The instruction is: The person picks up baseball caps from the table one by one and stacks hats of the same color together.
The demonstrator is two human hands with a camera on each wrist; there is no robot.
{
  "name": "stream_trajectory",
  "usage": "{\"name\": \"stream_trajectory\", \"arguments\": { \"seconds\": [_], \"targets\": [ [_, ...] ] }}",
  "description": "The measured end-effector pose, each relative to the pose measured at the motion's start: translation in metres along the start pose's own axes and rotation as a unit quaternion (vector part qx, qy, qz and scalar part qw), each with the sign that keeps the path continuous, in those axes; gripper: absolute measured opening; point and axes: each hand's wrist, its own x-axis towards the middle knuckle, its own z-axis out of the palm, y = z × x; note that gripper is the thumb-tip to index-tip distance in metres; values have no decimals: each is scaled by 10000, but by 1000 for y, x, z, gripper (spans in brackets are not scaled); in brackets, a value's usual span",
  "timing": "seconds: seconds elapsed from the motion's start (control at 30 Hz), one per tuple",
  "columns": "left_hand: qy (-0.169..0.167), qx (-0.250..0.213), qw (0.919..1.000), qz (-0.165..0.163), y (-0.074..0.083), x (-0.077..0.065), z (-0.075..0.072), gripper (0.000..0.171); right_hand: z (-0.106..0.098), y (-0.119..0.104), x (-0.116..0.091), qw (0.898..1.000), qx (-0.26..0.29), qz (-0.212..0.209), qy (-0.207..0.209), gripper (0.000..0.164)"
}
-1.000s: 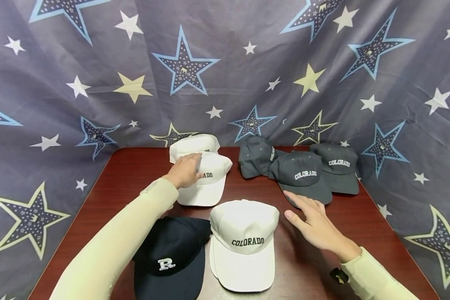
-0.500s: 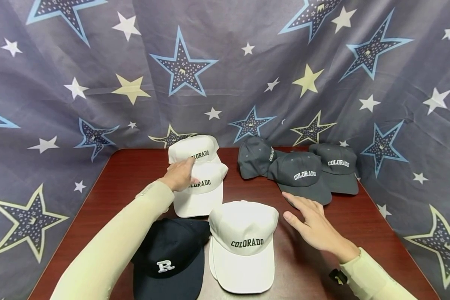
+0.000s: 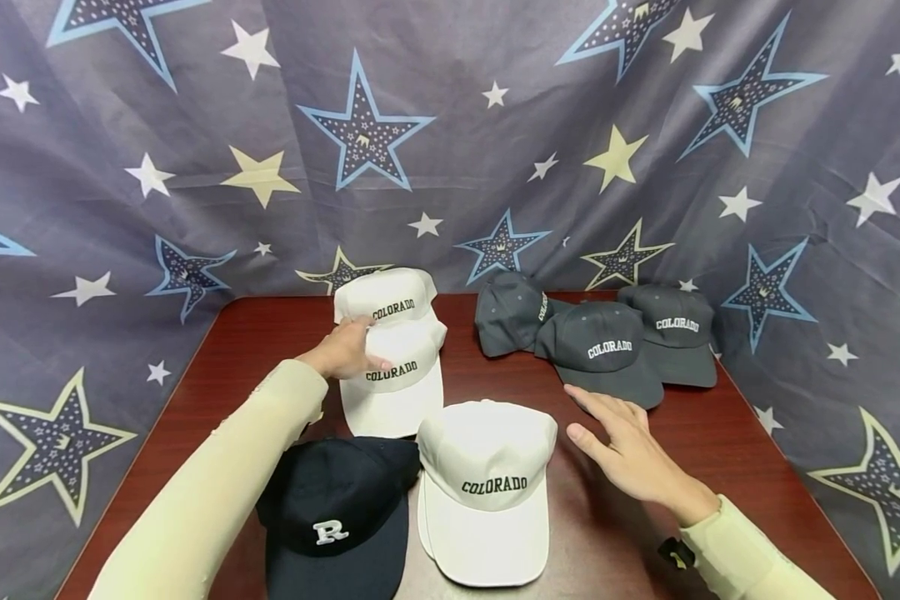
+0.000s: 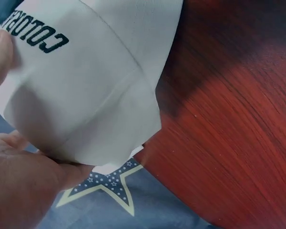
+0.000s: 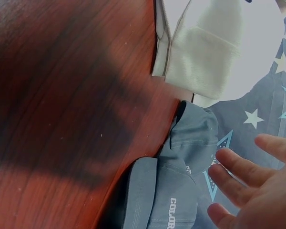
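Note:
My left hand [image 3: 345, 348] is at the left side of a white COLORADO cap [image 3: 397, 400], its thumb extended over the crown and its other fingers beside the back. In the left wrist view the thumb [image 4: 0, 59] lies across the lettering, while the cap's edge partly hides another finger. A second white COLORADO cap [image 3: 385, 292] sits directly behind. My right hand [image 3: 633, 454] hovers with spread fingers and holds nothing, near the brim of a dark grey COLORADO cap [image 3: 600, 337].
In front are a stack of white COLORADO caps [image 3: 487, 492] and a navy cap with an R [image 3: 337, 508]. Two more grey caps, one turned sideways [image 3: 510, 312] and one facing forward [image 3: 678, 337], flank the middle one. A starry curtain [image 3: 450, 125] hangs behind the reddish-brown table [image 3: 262, 333].
The front white cap has moved left and toward me, exposing the rear cap's lettering. My left hand has since slid farther left across it, uncovering more of its lettering. My right hand stays put.

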Motion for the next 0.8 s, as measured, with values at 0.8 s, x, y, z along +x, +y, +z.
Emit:
{"name": "stream_trajectory", "arguments": {
  "seconds": [0.8],
  "targets": [
    [783, -696, 9900, 940, 3, -12, -18, 60, -5, 10, -4, 9998, -12, 209, 36, 51]
  ]
}}
